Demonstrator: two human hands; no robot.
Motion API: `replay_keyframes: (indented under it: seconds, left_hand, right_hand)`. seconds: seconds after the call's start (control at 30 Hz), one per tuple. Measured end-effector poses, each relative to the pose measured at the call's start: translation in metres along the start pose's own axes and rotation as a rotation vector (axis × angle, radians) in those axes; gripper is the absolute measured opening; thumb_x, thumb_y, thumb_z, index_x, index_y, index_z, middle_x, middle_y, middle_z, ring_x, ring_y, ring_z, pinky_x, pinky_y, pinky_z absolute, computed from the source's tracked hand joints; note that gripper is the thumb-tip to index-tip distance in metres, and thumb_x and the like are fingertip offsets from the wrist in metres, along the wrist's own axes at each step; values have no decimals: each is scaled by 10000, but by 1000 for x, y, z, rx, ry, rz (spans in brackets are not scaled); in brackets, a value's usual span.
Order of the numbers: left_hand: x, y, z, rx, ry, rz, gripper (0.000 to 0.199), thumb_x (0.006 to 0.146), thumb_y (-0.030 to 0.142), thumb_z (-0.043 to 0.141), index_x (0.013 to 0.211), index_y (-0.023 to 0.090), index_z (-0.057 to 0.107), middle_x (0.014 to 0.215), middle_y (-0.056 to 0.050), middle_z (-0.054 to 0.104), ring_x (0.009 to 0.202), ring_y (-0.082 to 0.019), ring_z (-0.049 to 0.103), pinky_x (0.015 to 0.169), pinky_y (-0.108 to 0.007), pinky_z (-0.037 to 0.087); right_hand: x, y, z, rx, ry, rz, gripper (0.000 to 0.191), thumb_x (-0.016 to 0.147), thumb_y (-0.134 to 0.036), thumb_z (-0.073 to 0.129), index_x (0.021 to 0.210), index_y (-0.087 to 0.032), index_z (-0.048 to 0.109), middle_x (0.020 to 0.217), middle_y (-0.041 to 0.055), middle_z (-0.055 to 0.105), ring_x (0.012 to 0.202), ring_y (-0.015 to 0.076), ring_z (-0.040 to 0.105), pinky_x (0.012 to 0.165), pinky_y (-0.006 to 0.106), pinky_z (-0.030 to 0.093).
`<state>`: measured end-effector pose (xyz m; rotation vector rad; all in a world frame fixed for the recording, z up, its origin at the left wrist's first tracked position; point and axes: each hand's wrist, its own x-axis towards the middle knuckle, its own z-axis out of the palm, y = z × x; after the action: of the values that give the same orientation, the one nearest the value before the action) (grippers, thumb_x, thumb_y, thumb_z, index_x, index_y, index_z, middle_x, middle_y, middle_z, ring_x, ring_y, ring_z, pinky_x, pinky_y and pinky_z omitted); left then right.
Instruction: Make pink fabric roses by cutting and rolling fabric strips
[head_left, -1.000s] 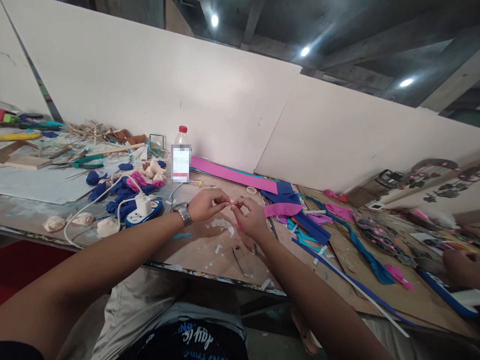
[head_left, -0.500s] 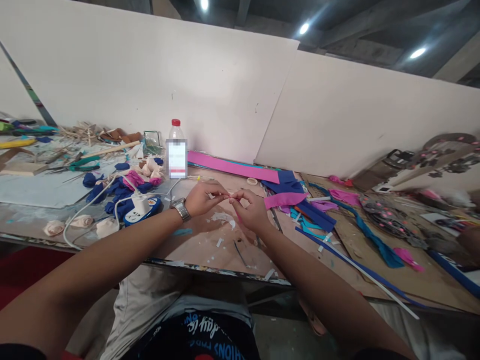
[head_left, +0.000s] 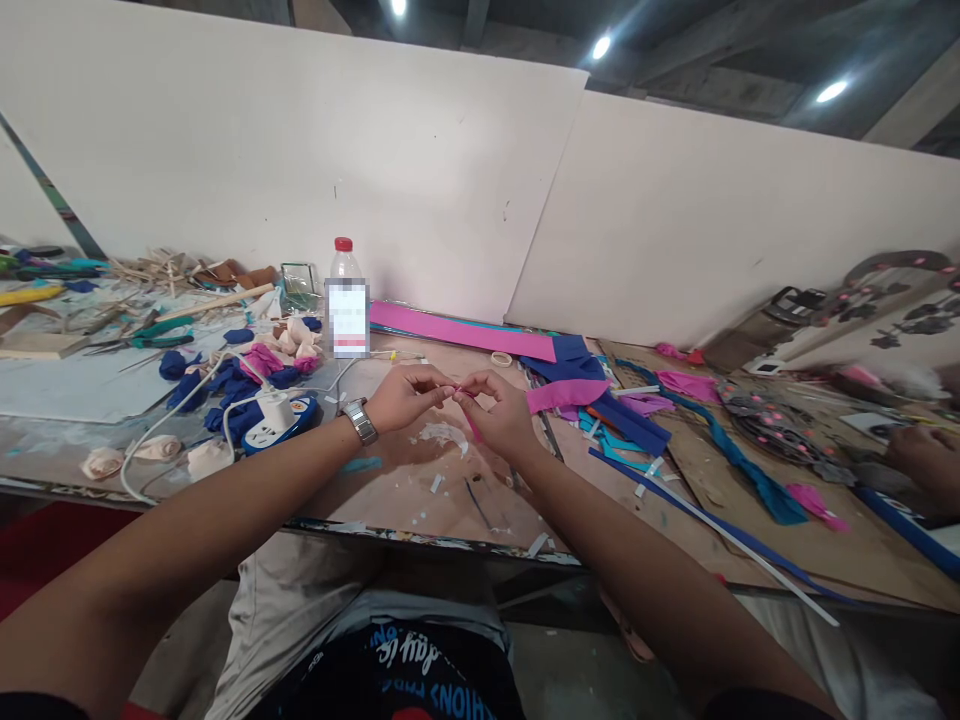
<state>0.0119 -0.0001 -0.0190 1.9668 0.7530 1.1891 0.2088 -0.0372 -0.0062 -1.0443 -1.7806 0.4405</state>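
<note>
My left hand (head_left: 409, 398), with a metal watch (head_left: 358, 420) on the wrist, and my right hand (head_left: 495, 410) meet fingertip to fingertip above the table. Both pinch a narrow pink strip (head_left: 454, 388) between thumb and fingers. A pink end (head_left: 474, 428) hangs under my right hand. Past the back of that hand a wider pink strip (head_left: 568, 394) stretches to the right; whether it is the same piece is hidden. Below my hands the tabletop (head_left: 409, 490) has white dried smears and small paper scraps.
To the left are a blue power strip (head_left: 279, 425), rolled fabric-like flowers (head_left: 157, 447) and green-handled pliers (head_left: 161, 332). Behind stands a red-capped bottle (head_left: 345, 260). Blue strips (head_left: 634, 425) lie at right. Another person's hand (head_left: 924, 458) is at the far right edge.
My fingertips have shifted slightly and more pink shows between them. The view has moved a little. At the far right, another person's hand shows more clearly over the table.
</note>
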Motion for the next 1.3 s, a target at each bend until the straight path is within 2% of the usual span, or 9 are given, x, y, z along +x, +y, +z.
replay_keyframes:
  seconds: [0.2, 0.5, 0.73, 1.07, 1.3]
  left_hand:
    - [1, 2, 2, -15, -12, -15, 373, 924, 508, 638, 944, 145, 721, 843, -65, 703, 664, -134, 665, 634, -255, 502]
    - [0, 7, 1, 14, -40, -38, 400, 928, 527, 619, 873, 142, 709, 737, -41, 686, 646, -130, 645, 609, -227, 485]
    - [-1, 2, 2, -19, -43, -10, 408, 904, 534, 659, 981, 149, 770, 878, -81, 736, 662, -129, 671, 627, -236, 512]
    - [0, 1, 2, 44, -16, 23, 380, 941, 510, 617, 935, 146, 729, 806, -54, 720, 636, -119, 652, 592, -219, 477]
    - [-1, 1, 0, 88, -28, 51, 346, 960, 476, 601, 945, 163, 747, 835, -54, 721, 663, -119, 649, 626, -228, 484]
  right_hand:
    - [1, -2, -1, -44, -11, -1, 179, 862, -332, 723, 990, -218, 671, 889, 38, 748, 841, 224, 716, 841, 372, 526]
    - [2, 0, -3, -121, 0, -76, 68, 875, -283, 703, 883, -219, 725, 892, 45, 755, 844, 212, 687, 807, 354, 522]
    - [1, 1, -2, -109, 21, -67, 74, 871, -287, 720, 850, -216, 728, 847, 37, 747, 810, 207, 685, 768, 341, 520]
    - [2, 0, -2, -105, -17, -90, 84, 900, -296, 700, 925, -220, 722, 908, 44, 761, 845, 210, 701, 801, 356, 527]
    - [2, -1, -4, -175, 8, -130, 86, 901, -309, 701, 882, -226, 709, 884, 40, 746, 854, 219, 682, 798, 368, 505]
